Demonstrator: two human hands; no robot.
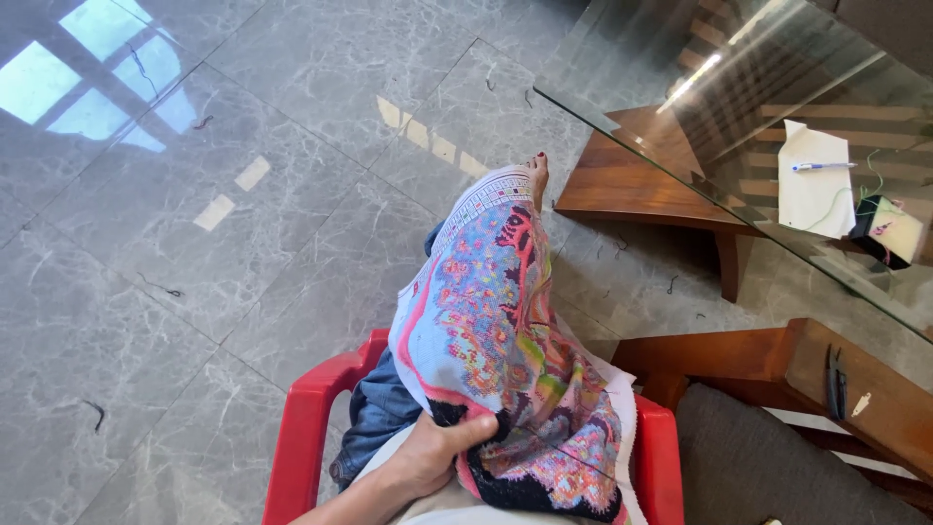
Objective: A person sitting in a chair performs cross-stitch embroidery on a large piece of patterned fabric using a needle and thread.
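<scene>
The left hand (435, 449) grips the lower edge of a colourful cross-stitch embroidery cloth (491, 321) draped over the knee. The right hand is out of sight. A white paper sheet (812, 185) lies on the glass tabletop (680, 126).

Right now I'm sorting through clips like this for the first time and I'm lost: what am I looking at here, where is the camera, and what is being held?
There is no machine here. The one picture comes from a camera worn on a person's head, looking down at their own lap. The person sits on a red plastic chair over a grey marble floor, with one leg stretched out.

Draped over that leg is a colourful embroidered cloth. The left hand grips its lower edge, thumb on top. The right hand does not show.

At the upper right is a glass tabletop on a wooden frame. On it lie a white sheet of paper with a blue pen, some green thread, and a small dark block. A dark tool rests on a wooden armrest nearby.
</scene>
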